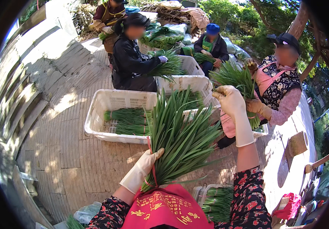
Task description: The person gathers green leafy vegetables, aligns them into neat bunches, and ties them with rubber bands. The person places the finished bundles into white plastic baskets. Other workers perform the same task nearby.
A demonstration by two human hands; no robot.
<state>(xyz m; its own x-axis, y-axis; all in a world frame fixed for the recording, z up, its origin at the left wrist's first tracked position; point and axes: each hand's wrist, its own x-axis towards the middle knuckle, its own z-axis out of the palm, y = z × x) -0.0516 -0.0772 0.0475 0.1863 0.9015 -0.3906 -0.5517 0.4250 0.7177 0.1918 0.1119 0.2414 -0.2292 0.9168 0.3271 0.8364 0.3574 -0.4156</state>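
My left hand (145, 169), in a pale rubber glove, grips a large bunch of garlic chives (181, 134) near its lower end. A red tie (153, 171) loops around the stems there, with one end sticking up past my thumb. The leaves fan away from me, up and to the right. My right hand (231, 103), gloved alike, is raised to the right of the leaf tips, apart from the bunch. Its thumb and fingertips are pinched together; whether a thin leaf is between them I cannot tell. The stem ends rest near my red apron (164, 209).
Ahead stands a white plastic crate (95, 114) with tied green bundles (130, 121); another crate (181, 81) is behind it. A crate of bundles (217, 203) is at my right knee. A co-worker (279, 83) at right holds chives (239, 80); several others work further back.
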